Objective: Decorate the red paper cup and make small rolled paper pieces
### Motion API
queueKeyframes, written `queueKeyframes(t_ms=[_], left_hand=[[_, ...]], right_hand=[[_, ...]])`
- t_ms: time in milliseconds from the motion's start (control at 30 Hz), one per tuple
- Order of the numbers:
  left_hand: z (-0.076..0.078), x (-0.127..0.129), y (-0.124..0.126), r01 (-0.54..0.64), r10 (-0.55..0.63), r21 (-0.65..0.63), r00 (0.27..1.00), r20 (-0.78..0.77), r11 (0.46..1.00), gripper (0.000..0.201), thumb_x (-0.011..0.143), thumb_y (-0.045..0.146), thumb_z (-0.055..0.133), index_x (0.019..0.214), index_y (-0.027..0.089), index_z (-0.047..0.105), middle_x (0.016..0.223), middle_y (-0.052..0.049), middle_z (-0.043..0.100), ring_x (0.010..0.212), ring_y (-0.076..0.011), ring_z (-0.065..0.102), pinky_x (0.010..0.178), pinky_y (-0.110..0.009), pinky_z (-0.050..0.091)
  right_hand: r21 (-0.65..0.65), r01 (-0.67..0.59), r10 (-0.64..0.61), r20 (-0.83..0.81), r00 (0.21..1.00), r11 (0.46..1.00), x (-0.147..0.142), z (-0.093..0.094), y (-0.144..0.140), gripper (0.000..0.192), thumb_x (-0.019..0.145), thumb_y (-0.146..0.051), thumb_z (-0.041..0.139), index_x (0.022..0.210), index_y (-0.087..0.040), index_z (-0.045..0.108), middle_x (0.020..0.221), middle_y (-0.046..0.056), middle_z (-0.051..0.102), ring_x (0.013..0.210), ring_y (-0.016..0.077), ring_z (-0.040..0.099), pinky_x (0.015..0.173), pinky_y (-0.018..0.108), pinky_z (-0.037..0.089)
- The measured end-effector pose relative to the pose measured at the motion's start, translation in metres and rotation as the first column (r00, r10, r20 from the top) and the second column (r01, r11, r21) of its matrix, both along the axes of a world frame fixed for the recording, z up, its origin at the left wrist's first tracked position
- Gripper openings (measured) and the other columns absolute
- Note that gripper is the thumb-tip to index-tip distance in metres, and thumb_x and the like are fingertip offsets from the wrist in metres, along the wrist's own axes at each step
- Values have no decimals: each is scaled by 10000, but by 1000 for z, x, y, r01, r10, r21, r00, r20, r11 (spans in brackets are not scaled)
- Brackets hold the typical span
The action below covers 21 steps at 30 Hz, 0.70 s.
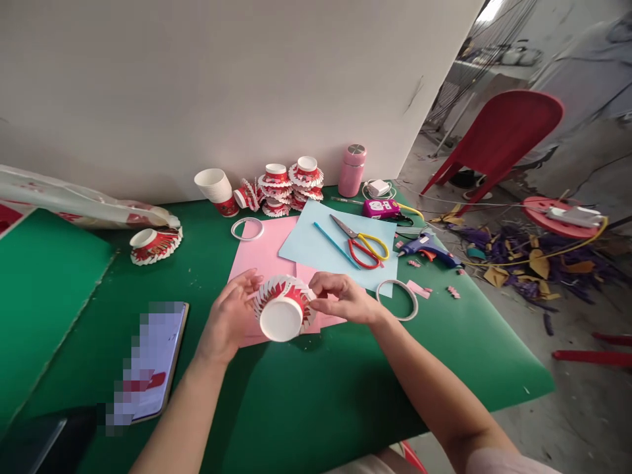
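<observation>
A red-and-white paper cup, its side cut into strips folded outward in a ring, is between my hands, with its round white base facing me. My left hand curls around the left edge, partly hidden behind the strips. On the right, my right hand pinches a strip between thumb and forefinger. Beneath the cup are sheets of pink paper, overlapped by a light blue sheet. Scissors with red and yellow handles and a blue pen-like stick rest on the blue sheet.
Behind stand stacked cut cups, plain nested cups and a pink bottle. Another cut cup sits left, above a phone. Tape rings, a glue gun and a purple device lie right.
</observation>
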State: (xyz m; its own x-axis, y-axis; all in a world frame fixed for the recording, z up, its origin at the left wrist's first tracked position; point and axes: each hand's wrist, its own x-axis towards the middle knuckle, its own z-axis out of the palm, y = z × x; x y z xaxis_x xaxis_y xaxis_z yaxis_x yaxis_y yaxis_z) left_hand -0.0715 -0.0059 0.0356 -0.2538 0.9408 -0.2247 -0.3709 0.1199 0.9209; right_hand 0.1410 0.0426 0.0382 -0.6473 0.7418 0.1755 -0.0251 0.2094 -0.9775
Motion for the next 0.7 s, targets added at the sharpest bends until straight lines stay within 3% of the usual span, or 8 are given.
queueKeyframes(t_ms=[67,167,233,300,400,500,600,700], left_hand=[[12,-5,4,158,-153,17,971,-182,987,480,566,437,744,946,147,697,999,-126,669,980,-277,584,826,-336,467],[24,-1,9,421,-415,-74,823,-387,904,315,535,351,777,790,169,741,826,-125,710,770,-278,648,643,-327,519],[26,5,11,543,-536,-110,739,-409,833,191,566,346,758,664,184,735,663,-95,695,604,-240,638,511,-300,505],[21,11,11,589,-589,-121,725,-359,799,182,603,363,736,590,182,715,580,-75,666,530,-204,608,466,-279,484],[9,18,8,530,-545,-127,815,-199,839,217,622,374,733,583,164,697,555,-52,634,524,-157,574,495,-251,471],[-2,23,3,405,-414,-185,910,-12,895,249,588,383,760,585,155,661,547,-24,607,493,-124,538,465,-228,442],[-7,27,-1,345,-340,-236,938,66,908,272,572,386,772,608,150,643,549,-6,594,480,-111,521,440,-214,424],[-12,26,-3,320,-315,-230,947,56,919,271,585,379,769,651,142,656,560,4,590,505,-103,519,462,-204,425]], right_hand=[[111,-87,73,118,990,990,4,7,0,122,765,-269,595,686,-181,626,735,19,575,671,131,517,582,239,412],[188,-178,137,211,968,966,5,16,-1,85,757,-204,580,697,-170,631,723,19,570,644,124,519,578,234,422],[198,-194,146,236,961,961,5,20,-1,77,756,-194,580,712,-165,637,724,20,568,638,123,527,579,233,433],[200,-170,117,250,961,965,5,19,-1,90,768,-206,579,728,-160,645,740,27,575,655,128,534,587,235,437],[156,-50,15,213,977,986,7,12,-1,133,796,-261,576,815,-156,655,758,31,590,665,128,524,602,243,427],[-11,78,-77,91,993,997,6,-2,-2,223,831,-344,538,933,-174,638,807,31,610,695,132,538,632,255,435],[-151,119,-120,3,993,981,1,-12,-3,251,822,-406,551,894,-178,628,849,36,607,726,137,550,657,264,444],[-156,115,-122,-33,992,981,-6,-17,-2,230,794,-397,605,817,-168,604,835,36,578,717,129,533,657,263,439]])
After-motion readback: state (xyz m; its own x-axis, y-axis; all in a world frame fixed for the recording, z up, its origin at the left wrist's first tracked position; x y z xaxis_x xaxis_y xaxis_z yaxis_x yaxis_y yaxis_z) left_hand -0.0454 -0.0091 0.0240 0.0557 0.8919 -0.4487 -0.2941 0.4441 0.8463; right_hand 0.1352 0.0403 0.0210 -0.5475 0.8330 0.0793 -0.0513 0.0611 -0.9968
